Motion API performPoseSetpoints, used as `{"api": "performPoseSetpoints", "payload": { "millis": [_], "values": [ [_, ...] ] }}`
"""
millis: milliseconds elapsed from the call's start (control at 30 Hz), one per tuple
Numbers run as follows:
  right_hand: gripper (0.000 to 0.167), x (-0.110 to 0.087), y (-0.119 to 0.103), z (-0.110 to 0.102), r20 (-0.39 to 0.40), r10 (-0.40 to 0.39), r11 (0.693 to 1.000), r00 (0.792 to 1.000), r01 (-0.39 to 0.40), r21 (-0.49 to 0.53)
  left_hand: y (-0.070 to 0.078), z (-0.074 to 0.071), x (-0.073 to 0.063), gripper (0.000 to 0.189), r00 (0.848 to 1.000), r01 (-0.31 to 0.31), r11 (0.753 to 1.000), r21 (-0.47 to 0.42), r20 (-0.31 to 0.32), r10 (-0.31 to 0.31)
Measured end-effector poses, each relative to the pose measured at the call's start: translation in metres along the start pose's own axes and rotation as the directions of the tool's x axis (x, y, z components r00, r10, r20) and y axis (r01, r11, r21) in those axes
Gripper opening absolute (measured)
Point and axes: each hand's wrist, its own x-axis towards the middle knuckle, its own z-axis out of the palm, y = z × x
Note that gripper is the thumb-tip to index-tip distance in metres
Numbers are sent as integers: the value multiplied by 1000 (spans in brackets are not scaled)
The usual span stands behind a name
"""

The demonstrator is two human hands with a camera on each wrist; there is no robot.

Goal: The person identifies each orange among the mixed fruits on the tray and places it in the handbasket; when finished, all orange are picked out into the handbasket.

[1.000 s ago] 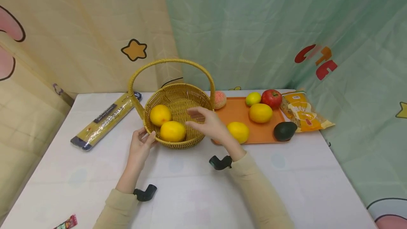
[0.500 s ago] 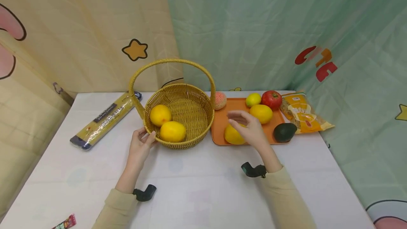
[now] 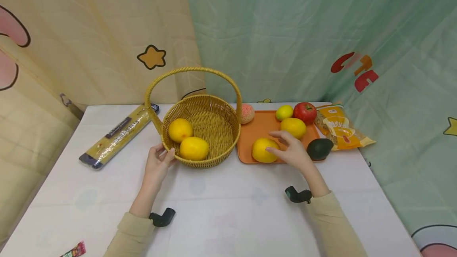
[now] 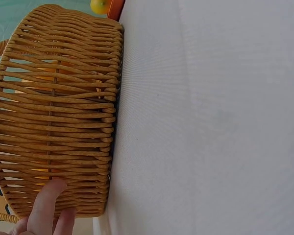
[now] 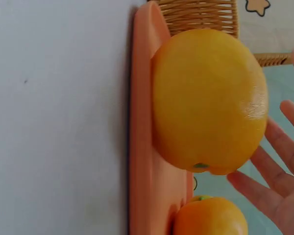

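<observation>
At the left of the head view my left hand pinches the near rim of a woven basket with a tall arched handle. Its thumb is over the rim; the left wrist view shows fingers against the outer wall. Two yellow fruits lie inside the basket. My right hand, fingers spread, is over the right side of a large smooth yellow fruit on the orange tray. In the right wrist view its fingertips are very near this fruit; whether they touch it cannot be told.
Also on the tray are another yellow fruit, a small lemon, a red apple and a dark green avocado. A peach-coloured ball, a snack bag, a noodle packet and a small wrapper lie around.
My right hand has left the basket and moved right, past the top of the yellow fruit, then lowered to its right side. The left hand and the basket have stayed in place.
</observation>
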Motion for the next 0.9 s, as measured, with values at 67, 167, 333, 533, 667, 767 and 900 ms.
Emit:
{"api": "performPoseSetpoints", "payload": {
  "millis": [67,167,333,533,667,767,900],
  "values": [
    [62,2,4,2,36,-11,999,999,12,-36,0,0,0,60,1000,1,1000,-2,1,-1],
    [73,4,7,6,85,5,997,996,2,-78,-1,0,0,61,1000,1,1000,-8,2,-1],
    [88,6,10,11,127,69,992,989,-55,-112,0,0,0,60,1000,4,1000,-16,2,-4],
    [92,8,13,15,138,80,990,987,-62,-130,0,0,-1,61,1000,8,1000,-15,2,-8],
    [89,8,16,18,138,87,989,987,-69,-128,0,0,-1,61,1000,4,1000,-17,1,-4],
    [87,8,17,19,129,87,990,988,-72,-119,0,0,-1,61,1000,-1,1000,-15,1,1],
    [86,8,19,19,109,90,992,990,-80,-98,-1,0,-1,60,1000,-3,1000,-14,0,3]
  ]
}}
